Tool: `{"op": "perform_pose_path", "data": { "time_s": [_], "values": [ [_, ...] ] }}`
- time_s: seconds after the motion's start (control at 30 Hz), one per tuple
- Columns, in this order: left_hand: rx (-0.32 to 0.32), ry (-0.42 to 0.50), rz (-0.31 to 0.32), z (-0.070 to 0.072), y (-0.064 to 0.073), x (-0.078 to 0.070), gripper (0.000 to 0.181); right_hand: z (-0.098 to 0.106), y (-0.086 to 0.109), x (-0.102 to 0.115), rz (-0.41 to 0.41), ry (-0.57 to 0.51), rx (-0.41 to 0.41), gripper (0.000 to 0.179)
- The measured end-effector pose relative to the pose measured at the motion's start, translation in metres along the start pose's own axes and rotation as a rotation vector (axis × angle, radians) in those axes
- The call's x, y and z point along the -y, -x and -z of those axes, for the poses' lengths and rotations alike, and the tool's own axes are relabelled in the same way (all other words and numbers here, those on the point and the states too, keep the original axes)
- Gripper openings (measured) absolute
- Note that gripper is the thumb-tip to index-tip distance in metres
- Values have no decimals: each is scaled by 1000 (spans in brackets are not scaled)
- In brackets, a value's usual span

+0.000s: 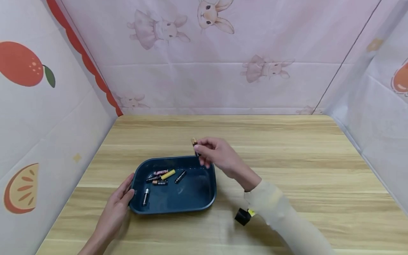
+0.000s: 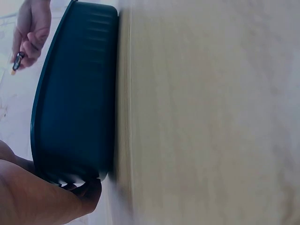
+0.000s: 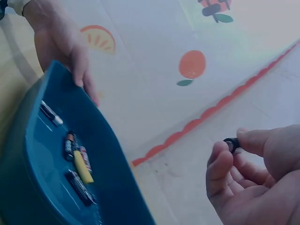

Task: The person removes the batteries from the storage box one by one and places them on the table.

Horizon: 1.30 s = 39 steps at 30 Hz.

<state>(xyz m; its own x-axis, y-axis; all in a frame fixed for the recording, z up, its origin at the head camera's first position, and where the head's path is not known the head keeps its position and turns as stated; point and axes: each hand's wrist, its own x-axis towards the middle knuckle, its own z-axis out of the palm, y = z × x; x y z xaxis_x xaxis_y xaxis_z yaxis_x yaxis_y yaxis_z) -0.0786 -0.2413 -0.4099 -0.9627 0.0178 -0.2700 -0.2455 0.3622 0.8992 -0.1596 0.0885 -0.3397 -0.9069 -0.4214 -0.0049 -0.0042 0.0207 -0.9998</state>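
A dark blue plastic tray (image 1: 178, 211) stands on the table with several small batteries in its left half. One is a yellow battery (image 1: 168, 174); the others, such as the black battery (image 1: 180, 176) and the silver-topped battery (image 1: 145, 197), are mostly dark. At the tray's left end my left hand (image 1: 116, 205) holds the wall, thumb by the rim and fingers outside, as the left wrist view (image 2: 47, 192) also shows. Over the tray's far right corner, my right hand (image 1: 220, 156) pinches a black battery with a copper-coloured end (image 1: 194, 143) between thumb and fingers.
The wood-grain table (image 1: 287, 159) meets a pink rabbit-print backdrop (image 1: 204, 85) at its far edge. Printed cloth walls (image 1: 70, 134) border both sides. A small black block (image 1: 243, 216) with a yellow piece is beside the right sleeve; whether it rests on the table I cannot tell.
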Motion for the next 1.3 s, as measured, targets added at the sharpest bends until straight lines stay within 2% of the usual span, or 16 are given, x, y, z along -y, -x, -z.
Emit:
{"op": "perform_pose_path", "data": {
  "time_s": [0.23, 0.37, 0.53, 0.7, 0.83, 0.93, 1.1, 1.3],
  "values": [
    [1, -6, -15, 0, -2, 1, 57, 28, 10, 8, 16, -52, -124, 24],
    [-3, -3, -11, 0, -2, 1, 57, 44, 15, 6, -3, -64, -194, 26],
    [6, 5, -10, -1, -3, 0, 57, 62, 20, -8, -49, -28, -354, 27],
    [1, 2, -5, 0, -2, 0, 57, 75, 25, -33, -145, 10, -484, 29],
    [-4, 5, -1, 0, -3, 0, 57, 83, 27, -57, -230, 33, -522, 35],
    [-2, 6, 3, 0, -2, 0, 57, 86, 27, -72, -263, 81, -538, 38],
    [-2, 2, 10, 0, -2, 1, 57, 86, 26, -90, -290, 211, -568, 34],
    [3, 0, 18, 0, -3, 2, 57, 85, 25, -101, -289, 351, -565, 31]
  ]
}}
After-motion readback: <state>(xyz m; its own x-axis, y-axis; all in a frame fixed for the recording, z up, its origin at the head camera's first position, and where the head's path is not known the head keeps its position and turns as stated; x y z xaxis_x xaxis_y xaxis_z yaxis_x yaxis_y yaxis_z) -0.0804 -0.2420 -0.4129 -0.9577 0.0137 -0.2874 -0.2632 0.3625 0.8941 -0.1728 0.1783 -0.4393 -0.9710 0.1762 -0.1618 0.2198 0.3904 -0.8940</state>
